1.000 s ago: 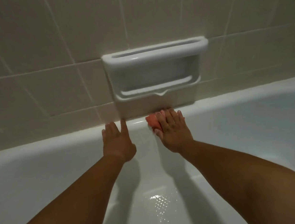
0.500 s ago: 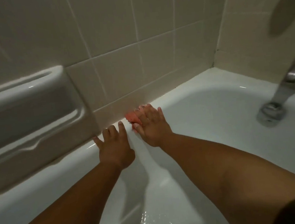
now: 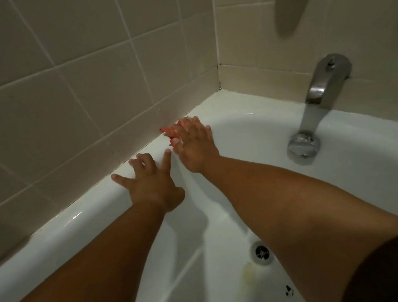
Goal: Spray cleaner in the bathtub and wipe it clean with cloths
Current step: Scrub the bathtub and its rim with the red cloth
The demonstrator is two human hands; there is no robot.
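Left hand [image 3: 152, 180] rests on the far rim of the bathtub [image 3: 56, 231], fingers spread, holding nothing. Just right of it, right hand [image 3: 194, 144] lies flat, fingers straight, pressing the pink cloth [image 3: 167, 130] onto the rim against the tiled wall [image 3: 70, 101]. Cloth shows only beyond the fingertips. Spout [image 3: 323, 81] stands well apart at right

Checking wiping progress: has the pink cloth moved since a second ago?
Yes. The pink cloth under the right hand slid along the tub rim toward the wall corner.
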